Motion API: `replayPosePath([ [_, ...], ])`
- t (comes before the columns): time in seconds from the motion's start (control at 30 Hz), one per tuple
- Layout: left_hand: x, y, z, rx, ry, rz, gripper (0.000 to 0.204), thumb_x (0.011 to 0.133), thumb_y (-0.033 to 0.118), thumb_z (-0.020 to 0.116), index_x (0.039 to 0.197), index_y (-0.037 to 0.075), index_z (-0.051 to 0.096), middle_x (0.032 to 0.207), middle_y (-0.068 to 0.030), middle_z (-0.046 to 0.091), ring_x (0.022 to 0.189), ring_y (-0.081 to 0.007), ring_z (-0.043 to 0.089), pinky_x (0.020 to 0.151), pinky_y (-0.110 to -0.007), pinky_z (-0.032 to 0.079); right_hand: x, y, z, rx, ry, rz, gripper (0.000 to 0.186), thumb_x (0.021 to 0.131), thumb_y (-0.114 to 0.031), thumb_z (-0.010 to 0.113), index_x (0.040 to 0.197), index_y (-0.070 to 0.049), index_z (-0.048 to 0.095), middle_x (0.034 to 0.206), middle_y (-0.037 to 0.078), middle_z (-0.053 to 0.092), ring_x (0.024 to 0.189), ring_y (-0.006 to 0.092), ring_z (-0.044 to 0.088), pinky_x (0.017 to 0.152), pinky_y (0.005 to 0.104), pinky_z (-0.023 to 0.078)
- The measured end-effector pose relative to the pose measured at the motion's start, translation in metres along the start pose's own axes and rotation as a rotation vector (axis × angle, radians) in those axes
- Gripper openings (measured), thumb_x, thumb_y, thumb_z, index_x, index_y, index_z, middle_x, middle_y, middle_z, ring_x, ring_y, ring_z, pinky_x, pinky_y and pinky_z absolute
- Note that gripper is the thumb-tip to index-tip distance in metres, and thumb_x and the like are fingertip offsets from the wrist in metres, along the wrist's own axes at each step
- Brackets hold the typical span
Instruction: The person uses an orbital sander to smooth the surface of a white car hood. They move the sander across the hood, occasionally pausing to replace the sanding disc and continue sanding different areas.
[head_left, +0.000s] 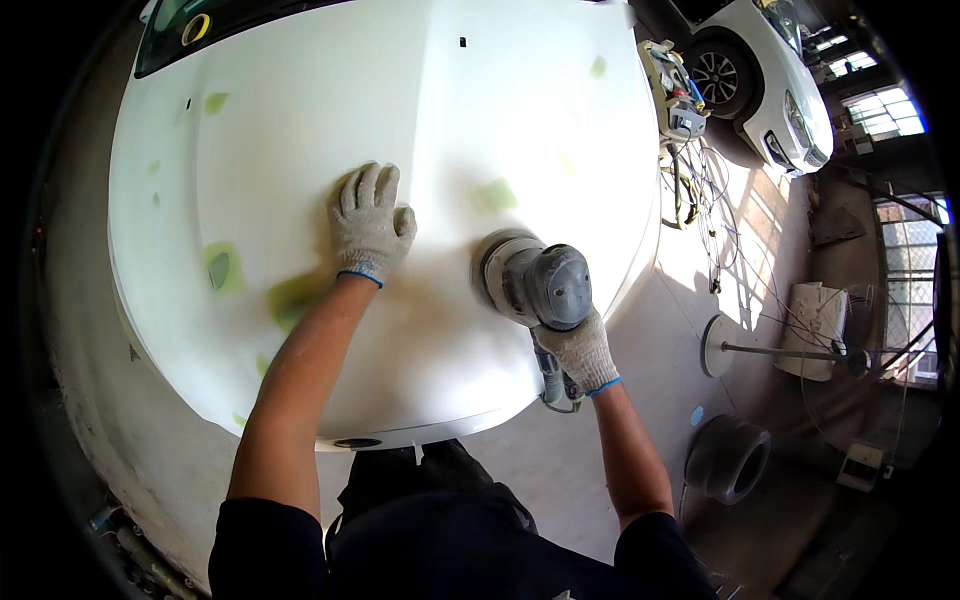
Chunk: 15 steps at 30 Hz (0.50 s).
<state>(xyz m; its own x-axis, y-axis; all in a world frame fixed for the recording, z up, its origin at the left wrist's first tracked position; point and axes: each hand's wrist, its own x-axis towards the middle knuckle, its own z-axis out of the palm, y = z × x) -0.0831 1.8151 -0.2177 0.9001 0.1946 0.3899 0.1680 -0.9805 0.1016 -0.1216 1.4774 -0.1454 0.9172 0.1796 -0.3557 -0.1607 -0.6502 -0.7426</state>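
A white car hood fills the middle of the view, marked with several yellow-green patches. My left hand, in a knitted work glove with a blue cuff edge, lies flat on the hood with its fingers stretched out. In my right hand, gloved the same way, is a grey round power sander. Its pad rests on the hood, right of the centre crease. The glove wraps round the sander's body, and part of the fingers is hidden behind it. A hose hangs from the sander by the hood's front edge.
A roll of yellow tape lies by the windshield. At right stand a wheeled machine with tangled cables on the floor, another white car, a round-based metal stand and a tire.
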Motion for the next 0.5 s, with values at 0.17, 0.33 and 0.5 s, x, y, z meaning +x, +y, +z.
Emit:
replayPosePath([
  [0.17,-0.001,-0.005,-0.009,-0.045,-0.057,-0.055,0.066,0.088,0.038,0.06,0.151,0.017,0.053,0.155,-0.0104,0.045,0.145,-0.0329,0.038,0.117,-0.056,0.033,0.006,-0.027,-0.006,-0.018,-0.026,0.058,0.052,0.073,-0.009,0.077,0.123,0.0,0.063,0.101,0.014,0.075,0.095,0.0247,0.073,0.086,0.0357,0.058],
  [0.33,-0.001,-0.017,-0.02,-0.082,-0.104,-0.042,0.063,0.091,0.037,0.055,0.149,0.013,0.053,0.156,-0.0105,0.044,0.147,-0.0308,0.035,0.121,-0.053,0.03,0.041,-0.077,0.0,-0.052,-0.044,0.058,0.042,0.073,-0.007,0.076,0.112,0.005,0.065,0.09,0.012,0.073,0.08,0.021,0.072,0.074,0.0351,0.06],
  [0.5,-0.001,-0.015,-0.021,-0.178,-0.073,-0.054,0.061,0.092,0.034,0.054,0.149,0.012,0.052,0.155,-0.0123,0.043,0.147,-0.0319,0.034,0.122,-0.053,0.027,0.101,-0.128,-0.014,-0.015,-0.052,0.18,0.015,0.075,-0.005,0.074,0.086,0.002,0.066,0.069,0.009,0.067,0.057,0.0176,0.064,0.053,0.0315,0.053],
])
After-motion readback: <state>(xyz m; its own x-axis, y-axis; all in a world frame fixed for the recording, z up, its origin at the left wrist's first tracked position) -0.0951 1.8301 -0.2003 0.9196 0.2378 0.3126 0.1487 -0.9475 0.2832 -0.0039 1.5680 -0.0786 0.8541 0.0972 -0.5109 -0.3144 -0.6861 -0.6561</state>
